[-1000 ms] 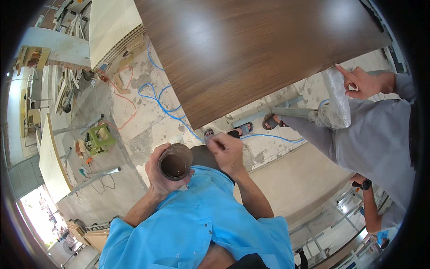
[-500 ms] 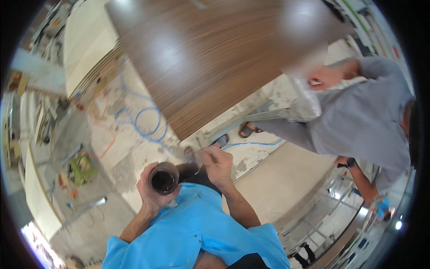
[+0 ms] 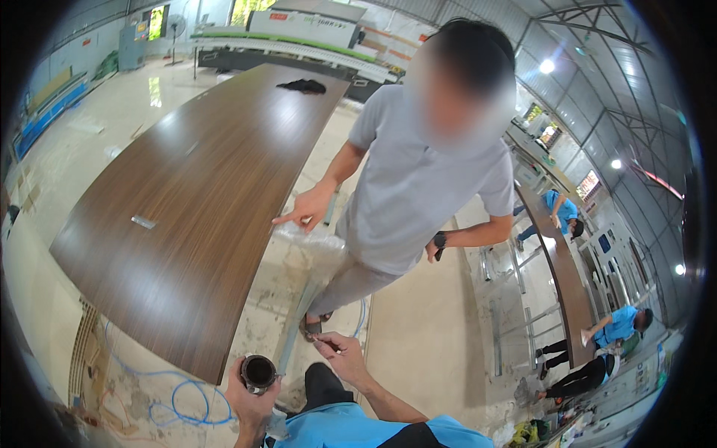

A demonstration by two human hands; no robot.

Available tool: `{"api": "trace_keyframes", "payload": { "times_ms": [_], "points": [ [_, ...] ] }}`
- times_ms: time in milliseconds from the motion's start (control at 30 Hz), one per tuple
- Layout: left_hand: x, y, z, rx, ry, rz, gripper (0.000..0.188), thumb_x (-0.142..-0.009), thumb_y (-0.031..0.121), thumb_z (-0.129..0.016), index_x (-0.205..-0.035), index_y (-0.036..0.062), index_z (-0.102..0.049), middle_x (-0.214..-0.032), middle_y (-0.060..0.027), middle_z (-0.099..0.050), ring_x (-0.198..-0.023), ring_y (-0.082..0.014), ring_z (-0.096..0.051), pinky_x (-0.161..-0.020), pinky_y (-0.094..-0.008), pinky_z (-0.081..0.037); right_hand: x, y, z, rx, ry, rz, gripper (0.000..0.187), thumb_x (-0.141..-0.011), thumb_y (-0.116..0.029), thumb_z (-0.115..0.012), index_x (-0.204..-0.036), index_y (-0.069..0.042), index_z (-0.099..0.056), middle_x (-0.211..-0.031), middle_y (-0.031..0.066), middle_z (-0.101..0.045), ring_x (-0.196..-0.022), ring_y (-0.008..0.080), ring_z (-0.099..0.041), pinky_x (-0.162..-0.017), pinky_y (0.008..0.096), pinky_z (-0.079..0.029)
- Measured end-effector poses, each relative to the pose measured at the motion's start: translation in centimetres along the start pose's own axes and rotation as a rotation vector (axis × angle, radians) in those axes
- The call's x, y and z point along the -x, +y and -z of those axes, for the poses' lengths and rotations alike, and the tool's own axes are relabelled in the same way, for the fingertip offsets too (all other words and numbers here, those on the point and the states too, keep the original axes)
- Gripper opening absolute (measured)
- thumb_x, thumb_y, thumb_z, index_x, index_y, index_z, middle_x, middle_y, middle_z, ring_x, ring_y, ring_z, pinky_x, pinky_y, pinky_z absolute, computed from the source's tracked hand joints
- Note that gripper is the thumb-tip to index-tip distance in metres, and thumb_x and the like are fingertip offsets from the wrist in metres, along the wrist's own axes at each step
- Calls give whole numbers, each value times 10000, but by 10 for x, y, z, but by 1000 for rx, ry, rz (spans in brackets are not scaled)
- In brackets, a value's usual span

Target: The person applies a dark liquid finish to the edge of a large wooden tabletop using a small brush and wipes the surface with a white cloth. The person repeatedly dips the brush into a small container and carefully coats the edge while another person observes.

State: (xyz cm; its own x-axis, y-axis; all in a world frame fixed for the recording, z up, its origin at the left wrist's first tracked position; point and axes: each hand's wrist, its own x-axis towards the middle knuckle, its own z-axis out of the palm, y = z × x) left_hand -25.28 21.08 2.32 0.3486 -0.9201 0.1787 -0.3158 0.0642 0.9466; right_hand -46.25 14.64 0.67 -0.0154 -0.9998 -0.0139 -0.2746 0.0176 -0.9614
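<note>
My left hand [image 3: 249,399] is wrapped round a cup [image 3: 259,372], its mouth turned up and something dark inside. Right of it, my right hand [image 3: 345,360] is closed in a pinch, thumb against fingers. Whatever lies in that pinch is too small to make out. Ahead and to the left stretches a large board [image 3: 202,201] with brown wood grain; its near corner ends just beyond the cup. A co-worker in a grey shirt [image 3: 418,187] stands at the board's right edge, one finger pointing over it.
Blue hose [image 3: 187,403] lies coiled on the floor under the board's near corner. Pale panels [image 3: 37,291] are stacked at left. A black cloth [image 3: 302,86] rests on the board's far end. Right, people in blue shirts [image 3: 614,328] stand by another brown board [image 3: 560,284].
The view has tilted up, bringing the whole board, the co-worker and the hall into sight. The co-worker's pointing hand now shows plainly. My left hand still holds the cup; my right stays pinched.
</note>
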Motion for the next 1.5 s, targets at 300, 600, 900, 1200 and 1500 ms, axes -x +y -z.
{"api": "trace_keyframes", "payload": {
  "times_ms": [300, 600, 900, 1200, 1500],
  "points": [
    [-25, 15, -79, 75, 106, 28, 735, -653, 145, -866, -1259, -60, -505, -1085, -173, -654, -990, -252, -661, -885, -344, -526, -83, 7, 32, -34, -92, 207, 163, -923, -87, -549, -993, 25, -643, -684, 36, -606, -625, 91, -544, -565, 257, -451],
    [9, 35, -135, -260, 409, 219, 733, -668, 131, -874, -1283, 16, -494, -1070, -152, -679, -979, -236, -683, -862, -339, -543, -188, 56, -9, -67, -386, 91, 177, -940, -136, -580, -1029, -2, -653, -725, 76, -682, -613, 111, -604, -591, 261, -479],
    [43, 34, -179, -298, 666, 401, 716, -670, 109, -859, -1280, 10, -495, -1100, -152, -649, -1007, -231, -661, -887, -341, -530, -229, 55, -51, -84, -542, 183, 167, -945, -138, -584, -1008, -1, -656, -695, 101, -685, -650, 168, -673, -635, 292, -508],
    [55, 28, -185, -267, 740, 478, 712, -664, 101, -862, -1270, 0, -502, -1105, -142, -646, -1001, -219, -654, -882, -330, -528, -251, 67, -58, -67, -520, 215, 172, -953, -150, -588, -1012, -9, -666, -693, 58, -664, -624, 95, -592, -591, 258, -467],
    [17, 24, -183, -294, 633, 441, 726, -660, 95, -856, -1284, 14, -494, -1114, -140, -646, -1020, -223, -653, -891, -337, -526, -233, 75, -65, -14, -667, 442, 123, -883, -99, -624, -983, -48, -671, -654, 113, -648, -598, 252, -656, -571, 314, -491]
  ]
}}
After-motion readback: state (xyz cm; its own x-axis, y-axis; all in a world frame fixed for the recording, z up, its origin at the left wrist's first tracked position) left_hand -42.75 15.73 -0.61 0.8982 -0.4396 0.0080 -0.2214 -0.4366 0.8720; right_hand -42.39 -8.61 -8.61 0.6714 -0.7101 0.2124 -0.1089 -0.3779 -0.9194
